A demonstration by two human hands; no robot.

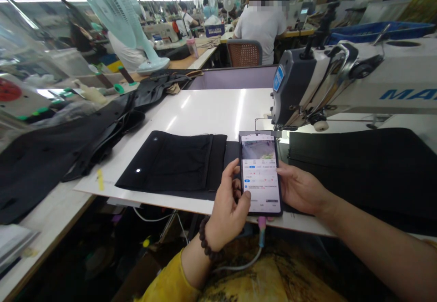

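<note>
Phone (pixel 260 174) in both hands right now, and we are holding it low in the middle of the view, just over the near edge of the white table (pixel 211 106). Our left hand (pixel 228 204) is curling around the phone's nine o'clock edge, thumb lying along the rim of the lit screen, fingers tucked behind. Our right hand (pixel 300 188) is cupping the three o'clock edge, fingers closing on the case from that side. The screen is glowing with an app page, too small for us to read. A pale cable (pixel 260 231) is hanging from the phone's six o'clock end. A bead bracelet (pixel 205 240) is sitting on our left wrist, above a yellow sleeve (pixel 169 284).

At nine o'clock from the phone a black cloth panel (pixel 174 161) is lying flat on the table, a pale dot showing on its left part. At three o'clock a dark fabric sheet (pixel 362 165) is spreading across the table. At one o'clock the sewing machine (pixel 341 83) is standing, its head just beyond the phone's top. At ten o'clock dark garments (pixel 51 156) are heaping up, and at eleven o'clock a pale green fan (pixel 116 15) is standing. At twelve o'clock, far off, a person in a white shirt (pixel 261 28) is sitting with their back to us.
</note>
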